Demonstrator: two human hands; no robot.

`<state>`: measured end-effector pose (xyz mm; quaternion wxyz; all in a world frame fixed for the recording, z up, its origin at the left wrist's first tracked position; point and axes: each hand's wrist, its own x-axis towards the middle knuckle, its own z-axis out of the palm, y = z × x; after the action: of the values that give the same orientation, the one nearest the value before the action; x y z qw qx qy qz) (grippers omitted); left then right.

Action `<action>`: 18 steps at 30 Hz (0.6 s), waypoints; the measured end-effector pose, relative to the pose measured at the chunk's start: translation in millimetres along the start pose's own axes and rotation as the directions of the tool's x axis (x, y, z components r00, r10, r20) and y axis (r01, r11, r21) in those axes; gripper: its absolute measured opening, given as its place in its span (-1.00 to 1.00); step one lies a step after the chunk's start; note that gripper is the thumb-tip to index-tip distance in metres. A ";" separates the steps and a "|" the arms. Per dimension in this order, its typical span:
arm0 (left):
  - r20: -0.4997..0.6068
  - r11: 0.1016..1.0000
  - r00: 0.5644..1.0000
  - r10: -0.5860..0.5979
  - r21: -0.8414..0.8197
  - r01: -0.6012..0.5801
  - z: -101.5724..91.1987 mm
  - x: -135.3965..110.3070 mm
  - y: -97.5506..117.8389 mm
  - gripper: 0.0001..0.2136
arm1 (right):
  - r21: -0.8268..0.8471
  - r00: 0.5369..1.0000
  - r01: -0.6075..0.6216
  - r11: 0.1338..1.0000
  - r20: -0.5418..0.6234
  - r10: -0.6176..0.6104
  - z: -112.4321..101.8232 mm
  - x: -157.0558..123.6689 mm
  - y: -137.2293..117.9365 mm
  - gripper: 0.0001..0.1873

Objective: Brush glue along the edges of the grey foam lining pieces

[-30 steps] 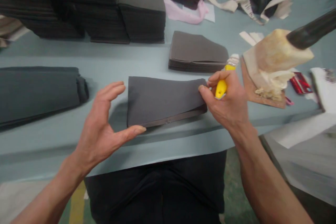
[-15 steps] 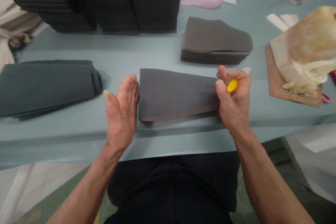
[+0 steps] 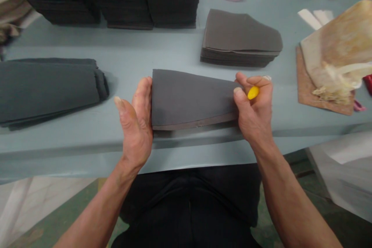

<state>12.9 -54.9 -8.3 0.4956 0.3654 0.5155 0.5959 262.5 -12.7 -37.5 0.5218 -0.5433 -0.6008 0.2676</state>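
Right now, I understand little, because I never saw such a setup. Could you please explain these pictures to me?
There is no machine: a person works with bare hands, and all pictures come from one camera worn on the head, looking forward and down.

The left hand is open, against the wide end of layered dark grey pieces. The right hand has its thumb on the narrow end and also holds a yellow tool, mostly hidden.

On the pale blue-green table are also a brownish-grey stack, a dark green stack and taller dark stacks.
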 end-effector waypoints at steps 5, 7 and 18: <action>0.004 1.000 1.000 -0.024 0.011 0.024 2.4 -1.7 1.1 -0.12 | -0.055 1.000 -0.029 0.998 -0.007 0.028 1.4 -2.6 -6.2 -0.67; 0.006 1.000 1.000 -0.022 0.014 0.022 2.9 -2.6 1.7 -0.12 | -0.065 0.999 -0.034 0.997 -0.029 0.032 3.9 -3.9 -7.2 -0.66; 0.005 0.996 1.000 0.010 0.090 -0.010 7.6 -1.7 -0.7 -0.20 | -0.010 0.999 -0.034 0.999 -0.040 0.034 11.2 -5.0 -3.9 -0.66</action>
<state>20.7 -54.7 -7.3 0.4770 0.3914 0.5387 0.5736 250.1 -15.7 -39.2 0.5261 -0.5614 -0.5824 0.2625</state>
